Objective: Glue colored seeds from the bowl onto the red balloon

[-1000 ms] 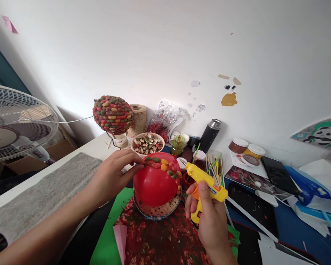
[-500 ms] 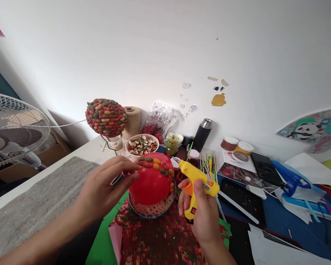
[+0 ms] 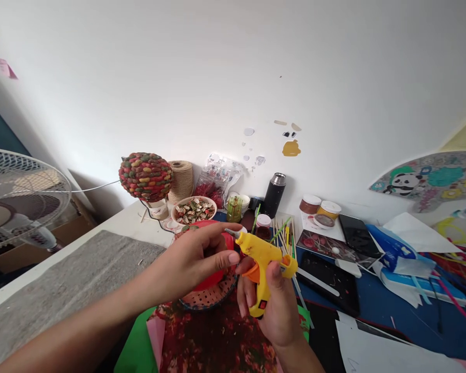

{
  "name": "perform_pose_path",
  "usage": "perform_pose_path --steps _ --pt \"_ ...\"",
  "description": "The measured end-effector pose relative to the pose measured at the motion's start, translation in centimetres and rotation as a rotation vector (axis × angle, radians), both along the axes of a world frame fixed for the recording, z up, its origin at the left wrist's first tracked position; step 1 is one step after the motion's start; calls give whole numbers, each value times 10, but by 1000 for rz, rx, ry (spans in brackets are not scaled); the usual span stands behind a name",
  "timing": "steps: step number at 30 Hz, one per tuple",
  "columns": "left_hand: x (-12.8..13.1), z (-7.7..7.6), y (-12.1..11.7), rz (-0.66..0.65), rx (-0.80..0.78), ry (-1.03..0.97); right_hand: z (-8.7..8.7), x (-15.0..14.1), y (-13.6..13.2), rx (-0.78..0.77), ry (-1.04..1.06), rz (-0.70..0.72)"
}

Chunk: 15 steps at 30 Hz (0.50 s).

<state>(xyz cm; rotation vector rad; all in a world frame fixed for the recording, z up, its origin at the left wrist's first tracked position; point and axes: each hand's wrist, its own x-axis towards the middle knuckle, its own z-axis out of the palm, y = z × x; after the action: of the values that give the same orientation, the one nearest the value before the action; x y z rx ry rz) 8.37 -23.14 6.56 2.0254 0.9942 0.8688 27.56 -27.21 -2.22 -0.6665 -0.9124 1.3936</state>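
My right hand (image 3: pixel 277 305) is closed around the yellow handle of a hot glue gun (image 3: pixel 262 251), fingers at its orange trigger. Its metal nozzle points left at my left hand (image 3: pixel 202 256). The left index finger is stretched out beside the nozzle, with the thumb apart below; I see nothing held between them. Behind that hand, a red balloon (image 3: pixel 209 282) rests in a woven basket (image 3: pixel 202 303), mostly covered. Greenish painted shells (image 3: pixel 190 228) show at the balloon's top left.
A shell-covered ball (image 3: pixel 145 176) stands on a cup beside a twine spool (image 3: pixel 180 181). Behind the balloon is a bowl of shells (image 3: pixel 194 210). A black flask (image 3: pixel 275 196), paint jars (image 3: pixel 309 203), sticks and a phone (image 3: pixel 359 235) lie rightward. A fan (image 3: pixel 19 202) stands left.
My left hand has moved right, from the shells on the balloon to the glue gun's nozzle, and now hides much of the balloon. The view has shifted slightly.
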Motion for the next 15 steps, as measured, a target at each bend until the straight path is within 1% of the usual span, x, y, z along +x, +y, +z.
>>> perform_pose_path --steps 3,5,8,9,10,11,12,13,14,15 --pt "7 0 -7 -101 -88 1 3 1 3 8 27 -1" --pt "8 -1 -14 -149 -113 11 6 4 5 8 34 -27" --pt "5 -4 -27 -145 -46 115 13 7 9 -10 41 -64" --pt "2 -6 -32 -178 -24 157 16 9 10 -21 52 -78" --pt "-1 -8 -38 -249 -14 187 18 10 12 -35 68 -93" --pt "-6 -11 -44 -349 -10 205 20 11 13 -53 86 -109" --pt "-12 -15 -50 -455 -3 215 21 12 15 -72 107 -133" --pt "-21 -18 -57 -525 22 219 22 14 17 -90 126 -159" --pt "-32 -22 -62 -535 68 227 23 15 19 -106 142 -184" --pt "-45 -25 -66 -479 125 244 23 17 22 -120 155 -208"
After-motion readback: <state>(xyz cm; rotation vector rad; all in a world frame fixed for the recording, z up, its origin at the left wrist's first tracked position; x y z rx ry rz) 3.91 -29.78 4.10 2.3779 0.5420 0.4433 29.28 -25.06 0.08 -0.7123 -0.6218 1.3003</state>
